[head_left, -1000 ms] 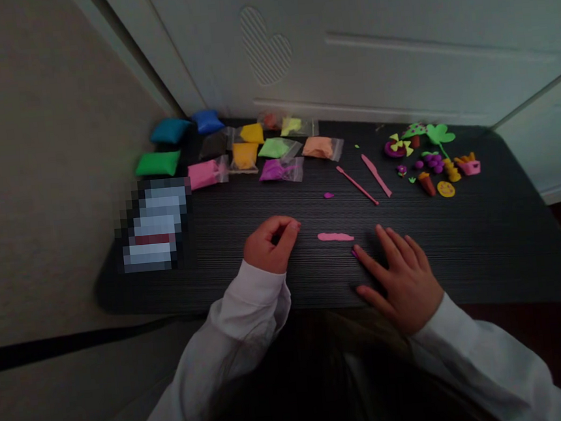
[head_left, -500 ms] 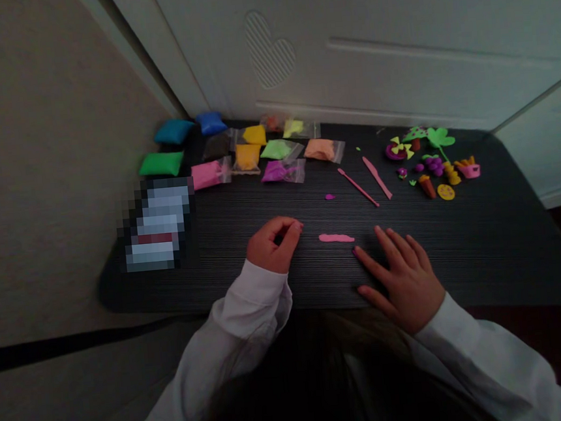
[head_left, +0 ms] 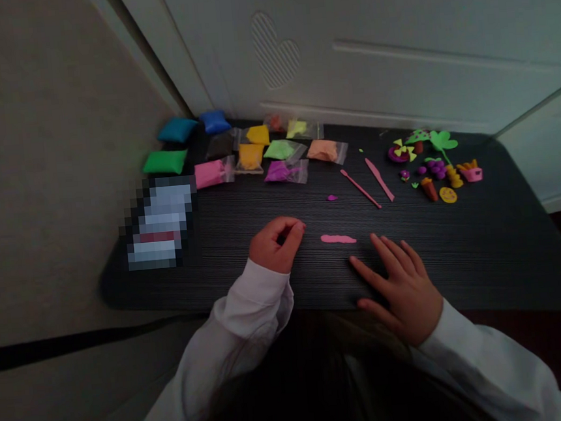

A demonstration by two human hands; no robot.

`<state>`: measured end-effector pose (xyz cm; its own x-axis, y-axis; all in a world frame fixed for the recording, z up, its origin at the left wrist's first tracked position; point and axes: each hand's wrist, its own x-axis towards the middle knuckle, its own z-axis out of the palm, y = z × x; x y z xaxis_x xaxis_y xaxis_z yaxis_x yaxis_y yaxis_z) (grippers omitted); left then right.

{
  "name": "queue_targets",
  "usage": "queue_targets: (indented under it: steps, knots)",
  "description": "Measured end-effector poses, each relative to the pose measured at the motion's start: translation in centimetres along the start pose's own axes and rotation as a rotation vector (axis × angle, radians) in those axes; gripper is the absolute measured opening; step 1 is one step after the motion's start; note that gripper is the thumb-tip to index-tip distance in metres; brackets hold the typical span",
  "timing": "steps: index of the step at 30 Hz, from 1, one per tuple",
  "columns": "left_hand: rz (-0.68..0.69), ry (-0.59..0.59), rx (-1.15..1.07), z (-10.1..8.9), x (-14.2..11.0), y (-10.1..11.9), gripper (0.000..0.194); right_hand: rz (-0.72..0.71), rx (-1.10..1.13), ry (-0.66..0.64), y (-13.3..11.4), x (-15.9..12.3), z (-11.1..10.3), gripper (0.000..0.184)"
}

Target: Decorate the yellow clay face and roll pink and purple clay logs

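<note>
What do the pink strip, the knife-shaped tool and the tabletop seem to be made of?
Pink strip: probably soft modelling clay, matte, given its wavy edges. Knife-shaped tool: likely smooth plastic, from its even colour and clean outline. Tabletop: perhaps wood-effect laminate, dull, with fine grain-like lines.

Two bare hands at a dark table [head_left: 509,243], seen from the head.
The left hand [head_left: 274,244] curls with thumb and forefinger tips together, left of a flattened pink strip [head_left: 338,239]; the right hand [head_left: 402,288] lies palm down with fingers spread, near and right of the strip, close to its right end. Farther back are a small purple piece [head_left: 332,197], a slim pink stick [head_left: 360,188] and a pink knife [head_left: 379,179]. Colored packets [head_left: 251,155] line the far left; small models, including a yellow smiling disc [head_left: 448,195], cluster at far right.
</note>
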<state>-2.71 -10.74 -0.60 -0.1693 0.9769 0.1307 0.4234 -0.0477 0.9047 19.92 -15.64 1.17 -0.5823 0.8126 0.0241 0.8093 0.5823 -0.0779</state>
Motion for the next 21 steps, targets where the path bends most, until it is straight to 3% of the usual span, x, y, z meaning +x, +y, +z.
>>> queue_targets:
  steps: [5,10,14,21]
  knots:
    - [-0.005,0.001,-0.011,0.0,0.0,0.1,0.019,-0.038,0.020,0.052,1.2,0.1,-0.7,0.054]
    - [-0.007,0.001,-0.009,0.0,0.0,0.0,0.020,-0.073,0.016,0.063,1.7,0.8,0.0,0.050]
    - [-0.002,0.000,-0.001,0.0,0.0,-0.1,0.021,-0.120,0.099,0.148,1.0,1.4,0.6,0.033]
    - [0.001,0.004,0.003,-0.1,0.0,0.0,0.021,-0.026,0.238,0.227,0.5,2.0,0.7,0.012]
